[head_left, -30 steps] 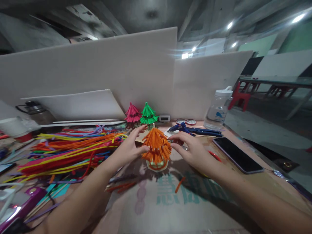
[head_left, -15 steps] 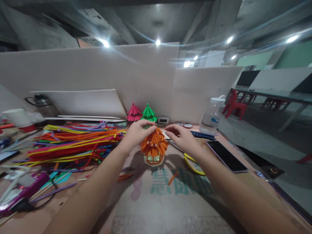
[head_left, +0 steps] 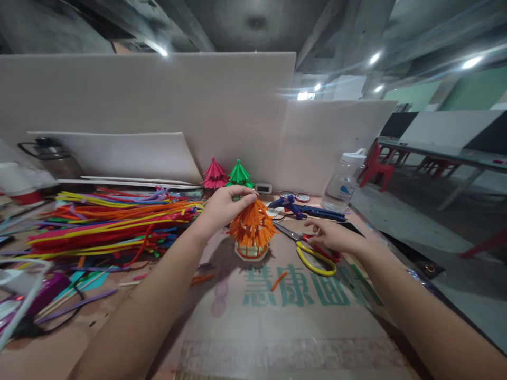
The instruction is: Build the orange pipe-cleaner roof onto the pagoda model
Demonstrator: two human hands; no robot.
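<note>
My left hand (head_left: pixel 229 208) pinches the tip of an orange tiered model (head_left: pixel 253 227), a little pagoda with fringed fuzzy roofs. The model stands upright on a pale, many-sided base. To its right, my right hand (head_left: pixel 330 236) is over scissors (head_left: pixel 295 236), its fingers apart and slightly bent, holding nothing that I can see. Below that hand show a yellow handle loop (head_left: pixel 317 265) and a red handle (head_left: pixel 336 256); whether the fingers touch the red one is unclear. A short orange offcut (head_left: pixel 279 281) lies on the tabletop in front.
Many coloured pipe cleaners (head_left: pixel 119 227) are heaped on the left. Behind the model stand a pink tiered piece (head_left: pixel 214 175) and a green one (head_left: pixel 239 174). A blue glue gun (head_left: pixel 287 203) and a water bottle (head_left: pixel 341 184) are at back right. A white panel (head_left: pixel 237 105) borders the table.
My right hand has moved away from the model, right and down to the scissors, uncovering the blue glue gun. My left hand stays at the model's tip. The view has tilted slightly down.
</note>
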